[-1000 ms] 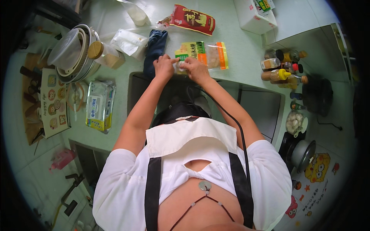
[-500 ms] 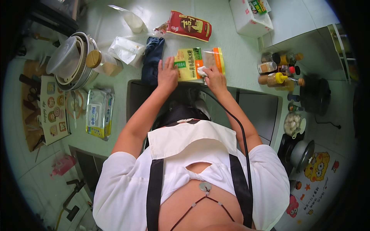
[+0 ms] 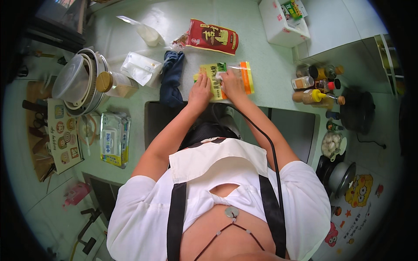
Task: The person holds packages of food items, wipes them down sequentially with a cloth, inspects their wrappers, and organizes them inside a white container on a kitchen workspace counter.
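A flat yellow packet (image 3: 216,89) with an orange band and a clear part lies at the counter's front edge. My left hand (image 3: 200,90) rests flat on its left end, fingers stretched out. In my right hand (image 3: 233,86) is a crumpled white tissue (image 3: 218,76), pressed onto the packet's printed face; most of the tissue is hidden by the fingers. Left of the packet lies a folded dark blue cloth (image 3: 172,80). Behind it is a red bag (image 3: 213,37) with a clear end.
A white soft pack (image 3: 141,68), a clear bag of white powder (image 3: 149,35) and a wood-lidded jar (image 3: 117,83) sit left. Stacked bowls (image 3: 72,80) and a wipes pack (image 3: 115,139) lie farther left. Bottles (image 3: 315,96) and a white box (image 3: 278,30) stand right.
My right hand has slid left across the packet with the tissue, closer to my left hand. My left hand has shifted slightly right, farther onto the packet.
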Action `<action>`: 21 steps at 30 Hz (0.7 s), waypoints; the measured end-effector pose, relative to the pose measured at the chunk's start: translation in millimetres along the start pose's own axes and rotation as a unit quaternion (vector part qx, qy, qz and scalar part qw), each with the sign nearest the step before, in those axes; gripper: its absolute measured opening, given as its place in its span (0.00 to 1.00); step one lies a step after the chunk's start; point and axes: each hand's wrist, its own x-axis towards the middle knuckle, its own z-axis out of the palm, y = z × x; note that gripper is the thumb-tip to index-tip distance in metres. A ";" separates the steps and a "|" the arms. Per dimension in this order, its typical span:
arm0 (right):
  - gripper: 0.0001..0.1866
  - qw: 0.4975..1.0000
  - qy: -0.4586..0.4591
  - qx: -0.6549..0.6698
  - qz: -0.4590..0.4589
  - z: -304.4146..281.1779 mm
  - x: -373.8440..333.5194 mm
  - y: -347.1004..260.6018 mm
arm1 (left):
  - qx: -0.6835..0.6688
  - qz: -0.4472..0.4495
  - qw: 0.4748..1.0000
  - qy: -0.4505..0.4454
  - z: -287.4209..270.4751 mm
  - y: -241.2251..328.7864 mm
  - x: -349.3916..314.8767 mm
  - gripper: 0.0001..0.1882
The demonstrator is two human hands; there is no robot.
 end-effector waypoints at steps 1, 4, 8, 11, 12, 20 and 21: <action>0.06 1.000 0.013 -0.011 0.004 2.3 12.3 1.8 | 0.005 0.001 1.000 0.003 0.5 -0.6 -0.5 0.36; 0.06 0.997 -0.018 0.015 0.080 -0.2 49.7 8.5 | 0.005 0.002 1.000 0.004 -1.8 1.7 1.1 0.36; 0.07 0.994 -0.006 0.029 0.104 1.9 59.3 7.9 | 0.017 0.000 1.000 0.014 3.3 0.9 3.1 0.36; 0.07 0.999 -0.012 0.020 0.041 0.7 30.2 8.1 | 0.033 -0.010 0.999 0.014 6.3 0.8 5.0 0.34; 0.08 1.000 -0.003 0.002 -0.002 -0.6 16.6 9.1 | 0.033 -0.007 0.999 0.014 6.8 0.2 5.5 0.34; 0.13 0.994 -0.095 0.059 0.001 -29.5 -77.9 25.1 | -0.029 -0.031 0.998 -0.039 -10.8 5.6 7.2 0.36; 0.13 0.994 -0.089 0.061 0.012 -35.0 -83.7 33.7 | -0.027 -0.031 0.998 -0.039 -11.4 5.1 6.7 0.36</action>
